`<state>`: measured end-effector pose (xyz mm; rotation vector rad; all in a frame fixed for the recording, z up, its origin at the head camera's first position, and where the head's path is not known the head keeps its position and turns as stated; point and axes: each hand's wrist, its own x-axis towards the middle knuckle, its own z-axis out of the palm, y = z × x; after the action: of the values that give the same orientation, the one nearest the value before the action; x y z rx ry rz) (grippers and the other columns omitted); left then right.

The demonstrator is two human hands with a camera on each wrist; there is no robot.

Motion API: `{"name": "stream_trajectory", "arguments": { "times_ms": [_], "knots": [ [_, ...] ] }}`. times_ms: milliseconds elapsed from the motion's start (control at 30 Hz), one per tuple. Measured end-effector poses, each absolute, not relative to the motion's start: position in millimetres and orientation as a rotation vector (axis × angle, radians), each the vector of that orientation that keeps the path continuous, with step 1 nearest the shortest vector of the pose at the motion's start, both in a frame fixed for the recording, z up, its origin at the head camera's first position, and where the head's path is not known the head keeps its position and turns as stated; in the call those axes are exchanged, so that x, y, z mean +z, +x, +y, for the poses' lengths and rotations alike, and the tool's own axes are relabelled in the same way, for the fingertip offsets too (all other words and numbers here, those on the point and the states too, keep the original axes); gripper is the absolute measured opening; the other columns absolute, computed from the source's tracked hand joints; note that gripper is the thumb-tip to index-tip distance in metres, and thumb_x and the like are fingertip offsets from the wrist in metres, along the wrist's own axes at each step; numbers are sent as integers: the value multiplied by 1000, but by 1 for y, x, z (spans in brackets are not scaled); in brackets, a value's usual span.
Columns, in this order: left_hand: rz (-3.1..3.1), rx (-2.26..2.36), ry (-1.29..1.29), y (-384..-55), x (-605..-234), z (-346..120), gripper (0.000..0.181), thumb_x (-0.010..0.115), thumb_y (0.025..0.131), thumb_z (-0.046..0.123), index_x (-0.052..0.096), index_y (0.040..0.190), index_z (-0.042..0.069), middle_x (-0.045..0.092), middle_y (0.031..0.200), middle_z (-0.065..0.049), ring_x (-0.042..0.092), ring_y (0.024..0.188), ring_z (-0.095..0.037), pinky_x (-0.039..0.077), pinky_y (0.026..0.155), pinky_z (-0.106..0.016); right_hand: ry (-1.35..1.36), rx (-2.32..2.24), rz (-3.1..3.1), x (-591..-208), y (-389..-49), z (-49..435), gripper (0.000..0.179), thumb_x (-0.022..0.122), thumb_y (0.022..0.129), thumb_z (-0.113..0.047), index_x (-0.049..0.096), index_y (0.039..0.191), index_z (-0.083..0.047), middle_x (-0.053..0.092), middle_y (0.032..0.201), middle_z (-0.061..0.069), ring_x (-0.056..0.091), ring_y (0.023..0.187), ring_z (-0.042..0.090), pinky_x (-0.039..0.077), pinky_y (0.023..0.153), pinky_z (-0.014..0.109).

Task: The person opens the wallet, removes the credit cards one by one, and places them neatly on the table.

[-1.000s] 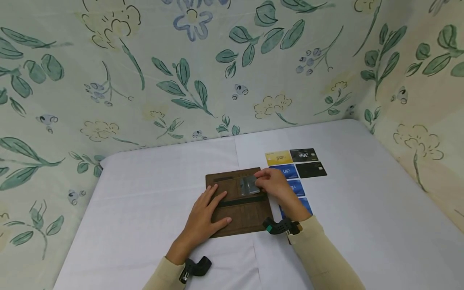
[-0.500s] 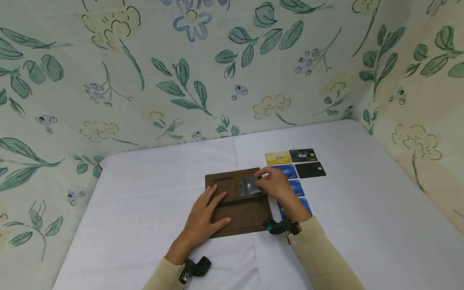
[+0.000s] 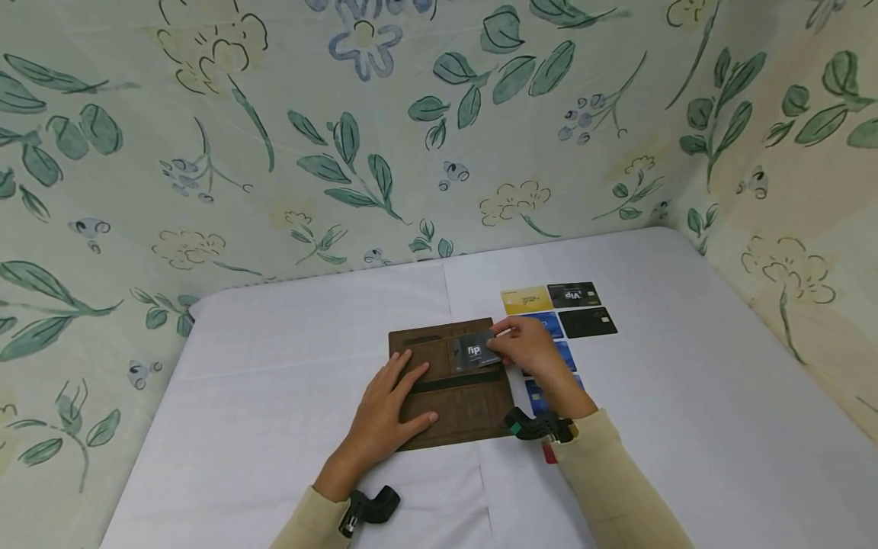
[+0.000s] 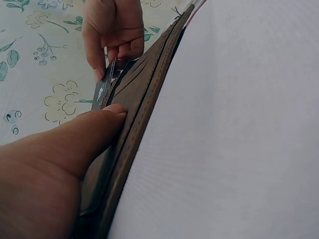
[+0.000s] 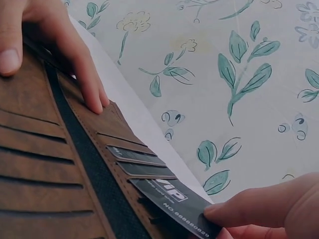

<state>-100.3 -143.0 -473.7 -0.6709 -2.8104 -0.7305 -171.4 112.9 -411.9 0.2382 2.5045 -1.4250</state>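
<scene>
A brown wallet [image 3: 459, 415] lies spread flat on the white-covered table. My left hand [image 3: 387, 408] rests on its left side with the fingers spread; in the left wrist view the thumb [image 4: 107, 117] presses on the leather. At the wallet's upper right, my right hand [image 3: 531, 351] pinches the edge of a black VIP card [image 3: 473, 349] between thumb and fingertips. Close up in the right wrist view, the VIP card [image 5: 174, 201] sits partly in a card slot, its printed face and number showing. Another dark card [image 5: 132, 154] shows in a slot beside it.
Right of the wallet lie a yellow card [image 3: 526, 300], two black cards [image 3: 588, 322] and several blue cards [image 3: 538, 396], partly hidden by my right hand and arm. A bit of red [image 3: 549, 453] shows by the right cuff. A floral cloth [image 3: 439, 152] hangs behind the table.
My right hand has shifted slightly right along with the card it pinches, and more of the card's white lettering is visible. The left hand and wallet have stayed put.
</scene>
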Motion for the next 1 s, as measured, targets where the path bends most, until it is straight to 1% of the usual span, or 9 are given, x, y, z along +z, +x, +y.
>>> {"name": "stream_trajectory", "arguments": {
  "times_ms": [100,300,633,833,1000],
  "knots": [
    [-2808,-725,-670,-100,-473,-143,75,57,77,59,34,140,26,20,148,-6,15,136,-27,22,102,-53,230,-1423,2503,-412,-172,116,26,64,81,-24,61,103,-11,61,85,8,57,66,21,43,58,28],
    [-2797,-713,-675,-101,-472,-143,75,58,77,59,35,139,25,21,148,-5,17,135,-29,22,102,-54,222,-1439,2500,-411,-174,121,25,63,82,-22,61,104,-9,61,89,11,58,68,21,46,60,29],
    [-2791,-750,-685,-100,-472,-143,74,59,77,57,36,139,24,22,148,-6,17,135,-28,20,103,-52,234,-1482,2462,-409,-174,130,27,61,84,-19,59,107,-7,58,103,15,58,75,23,50,65,29],
    [-2799,-778,-687,-100,-472,-143,73,59,78,57,36,139,24,20,148,-5,16,136,-27,20,103,-53,248,-1452,2486,-408,-173,132,28,61,83,-22,59,107,-8,57,107,15,54,81,24,49,65,28],
    [-2804,-746,-684,-100,-474,-144,73,57,78,59,36,139,25,20,148,-5,16,135,-27,21,103,-53,248,-1438,2503,-407,-173,135,28,61,83,-24,60,107,-8,54,111,15,53,81,26,49,65,31]
  ]
}}
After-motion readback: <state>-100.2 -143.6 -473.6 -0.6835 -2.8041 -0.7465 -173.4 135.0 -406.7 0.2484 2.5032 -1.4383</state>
